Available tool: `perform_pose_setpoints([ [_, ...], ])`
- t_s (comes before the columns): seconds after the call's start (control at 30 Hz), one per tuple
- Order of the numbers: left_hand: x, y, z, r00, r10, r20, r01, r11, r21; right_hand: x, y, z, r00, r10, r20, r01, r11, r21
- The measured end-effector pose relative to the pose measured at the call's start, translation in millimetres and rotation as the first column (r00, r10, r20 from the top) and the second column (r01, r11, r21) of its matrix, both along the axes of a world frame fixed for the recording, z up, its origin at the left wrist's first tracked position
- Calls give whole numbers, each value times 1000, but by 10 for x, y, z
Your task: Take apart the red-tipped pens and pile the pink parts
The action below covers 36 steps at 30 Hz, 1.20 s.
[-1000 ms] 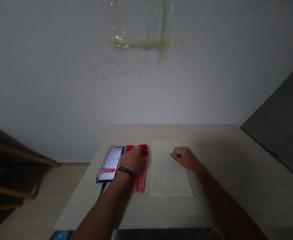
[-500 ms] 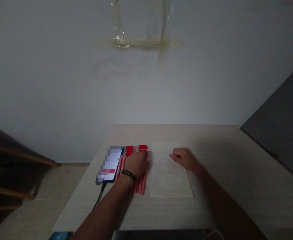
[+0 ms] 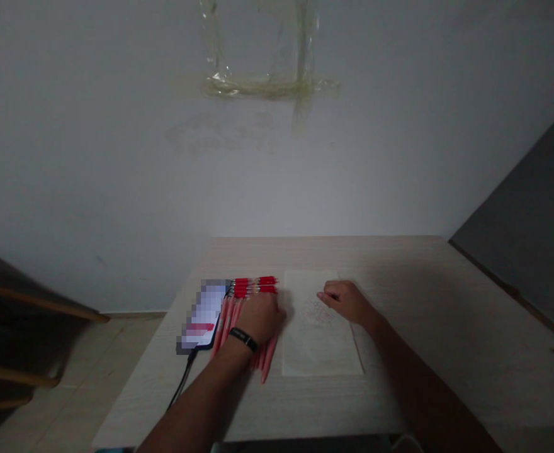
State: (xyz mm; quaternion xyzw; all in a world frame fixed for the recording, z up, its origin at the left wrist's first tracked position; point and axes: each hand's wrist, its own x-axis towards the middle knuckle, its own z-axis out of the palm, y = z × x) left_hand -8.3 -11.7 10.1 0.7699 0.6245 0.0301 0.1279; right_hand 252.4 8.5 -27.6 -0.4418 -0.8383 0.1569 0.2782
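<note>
My left hand (image 3: 262, 316), with a black band at the wrist, lies curled over a row of pink pens (image 3: 232, 311). Its fingers are closed at the row's right side, by a pink pen (image 3: 267, 365) whose near end sticks out below the hand; the fingertips are mostly hidden. Just beyond the hand lie several red pens (image 3: 253, 283), side by side and crosswise. My right hand (image 3: 345, 301) rests at the right edge of a pale sheet of paper (image 3: 322, 352), fingers curled in and thumb forward, nothing visible in it. Faint reddish marks show on the paper.
A phone (image 3: 206, 314) with a lit screen lies left of the pens, a black cable (image 3: 181, 380) running from it to the table's front. The wooden table (image 3: 315, 409) meets a wall (image 3: 277, 189) with old tape (image 3: 258, 88). Wooden chair parts (image 3: 17, 371) stand at left.
My left hand has shifted slightly right, and the rightmost pink pen's near end sticks out farther towards me, more tilted. My right hand keeps its pose. The view has moved slightly.
</note>
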Motion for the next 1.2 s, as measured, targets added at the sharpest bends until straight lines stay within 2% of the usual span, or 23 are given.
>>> perform_pose_setpoints([
  [0.17, -52, 105, -27, 988, -24, 153, 23, 1000, 7, 1, 5, -15, 1000, 3, -8, -3, 1000, 11],
  [0.23, -66, 165, -38, 959, -42, 279, 47, 999, -11, 7, 9, -19, 1000, -3, -10, 3, 1000, 11],
  [0.3, -63, 218, -45, 874, -59, 482, 91, 995, -44, 22, 19, -20, 1000, -19, 0, 19, 1000, 3],
  [0.37, -37, 257, -35, 737, -28, 676, 143, 983, -114, 47, 35, -22, 999, -30, 14, 30, 999, -19],
  [0.43, 8, 281, 3, 618, 29, 786, 179, 968, -177, 81, 53, -34, 999, -28, 27, 30, 997, -67],
  [0.5, 60, 300, 71, 555, 65, 829, 197, 958, -207, 113, 68, -58, 999, -8, 31, 12, 991, -133],
  [0.6, 121, 331, 188, 539, 66, 840, 224, 950, -219, 142, 79, -99, 1000, 29, 6, -27, 976, -216],
  [0.7, 142, 364, 234, 535, 61, 843, 238, 946, -219, 140, 84, -114, 999, 46, -6, -46, 972, -228],
  [0.87, 100, 416, 63, 524, 42, 851, 250, 947, -201, 134, 100, -81, 997, 72, 10, -69, 974, -216],
  [1.0, 29, 443, -86, 499, 30, 866, 229, 959, -165, 166, 98, -64, 999, 37, 5, -35, 975, -220],
  [1.13, -21, 443, -108, 516, 23, 856, 156, 980, -121, 203, 93, -68, 999, 11, -39, -20, 970, -242],
  [1.2, -31, 436, -98, 559, 0, 829, 157, 982, -106, 206, 97, -85, 998, 1, -65, -16, 971, -240],
])
